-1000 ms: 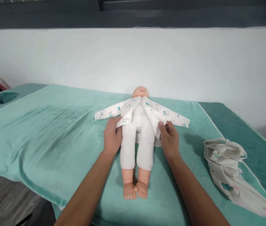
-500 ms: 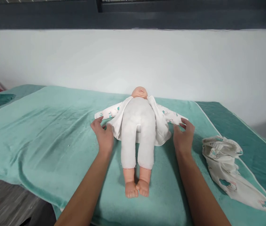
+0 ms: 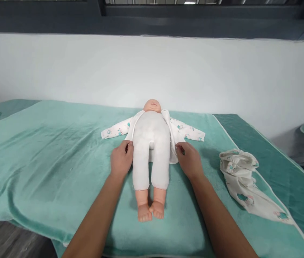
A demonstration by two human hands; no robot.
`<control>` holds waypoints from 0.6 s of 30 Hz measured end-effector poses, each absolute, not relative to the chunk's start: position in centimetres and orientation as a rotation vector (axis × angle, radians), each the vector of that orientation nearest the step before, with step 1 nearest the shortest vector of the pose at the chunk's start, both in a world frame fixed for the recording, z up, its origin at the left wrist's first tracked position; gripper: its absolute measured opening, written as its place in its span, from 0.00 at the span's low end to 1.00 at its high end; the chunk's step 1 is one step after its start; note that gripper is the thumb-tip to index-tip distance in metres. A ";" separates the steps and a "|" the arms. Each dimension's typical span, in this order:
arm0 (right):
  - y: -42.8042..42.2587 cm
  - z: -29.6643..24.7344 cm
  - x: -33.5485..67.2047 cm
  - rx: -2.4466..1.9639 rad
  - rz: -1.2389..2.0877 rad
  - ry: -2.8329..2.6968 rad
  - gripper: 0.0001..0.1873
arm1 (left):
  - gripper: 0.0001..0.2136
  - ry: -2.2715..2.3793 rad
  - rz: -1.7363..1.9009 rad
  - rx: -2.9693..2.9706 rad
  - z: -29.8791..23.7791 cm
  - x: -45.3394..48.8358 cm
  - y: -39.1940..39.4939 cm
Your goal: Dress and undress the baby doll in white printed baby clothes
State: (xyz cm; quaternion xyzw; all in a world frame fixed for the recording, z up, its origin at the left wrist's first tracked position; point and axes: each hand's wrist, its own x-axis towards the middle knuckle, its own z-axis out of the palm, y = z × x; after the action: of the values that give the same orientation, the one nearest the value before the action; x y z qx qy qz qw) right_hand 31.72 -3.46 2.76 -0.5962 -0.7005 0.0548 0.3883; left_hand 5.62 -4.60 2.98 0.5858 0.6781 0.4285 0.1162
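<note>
A baby doll (image 3: 152, 130) lies on its back, feet toward me, its arms spread inside the printed sleeves of an unfastened white baby jacket (image 3: 177, 135). The jacket's front hangs apart, leaving the doll's white cloth body and legs bare. At the doll's hip on the left, my left hand (image 3: 122, 157) pinches the jacket's lower edge between thumb and fingers. My right hand (image 3: 189, 157) grips the opposite front edge in the same way. Both sleeve cuffs lie flat beyond my hands.
Green plush blanket (image 3: 60, 161) covers the surface under the doll. Crumpled printed baby pants (image 3: 245, 182) lie to the right, near a white-piped seam. Behind stands a white wall (image 3: 152, 68) below a dark window frame (image 3: 195, 21). Grey floor (image 3: 9, 238) shows at the lower left.
Both hands have left the sleeve cuffs and moved inward to the jacket's lower front edges, closing on them. The view has shifted slightly; the doll and pants lie as before.
</note>
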 end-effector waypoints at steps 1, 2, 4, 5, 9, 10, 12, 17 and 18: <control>-3.8 2.8 32.1 -1.506 0.124 -1.754 0.11 | 0.14 2.010 1.225 1.729 3.0 5.6 -4.7; -4.3 2.8 32.5 -1.495 0.093 -1.730 0.11 | 0.16 2.035 1.198 1.740 3.1 5.6 -4.8; -5.5 3.2 33.6 -1.496 -0.026 -1.718 0.11 | 0.20 2.093 1.157 1.748 3.1 5.7 -4.9; -6.3 3.4 34.4 -1.513 -0.104 -1.737 0.12 | 0.20 2.118 1.146 1.748 3.1 5.7 -5.0; -9.9 4.9 38.6 -1.749 -0.437 -1.828 0.13 | 0.20 2.117 1.183 1.758 3.0 5.8 -5.3; -10.8 5.2 39.7 -1.839 -0.511 -1.826 0.13 | 0.20 2.099 1.202 1.777 3.0 5.8 -5.4; -12.3 5.7 41.9 -2.004 -0.603 -1.804 0.13 | 0.19 2.074 1.233 1.832 2.9 5.8 -5.5; -14.1 6.0 45.3 -2.187 -0.441 -1.684 0.20 | 0.21 2.141 1.135 1.898 2.6 5.6 -6.4; -14.2 6.1 45.7 -2.206 -0.384 -1.613 0.22 | 0.22 2.169 1.073 1.902 2.6 5.6 -6.7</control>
State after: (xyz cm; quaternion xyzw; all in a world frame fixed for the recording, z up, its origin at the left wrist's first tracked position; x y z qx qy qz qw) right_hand 45.69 -14.21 6.11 -0.7848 -0.5740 -0.1364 0.1897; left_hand 5.58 -6.68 2.60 0.6176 0.7044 0.3483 0.0319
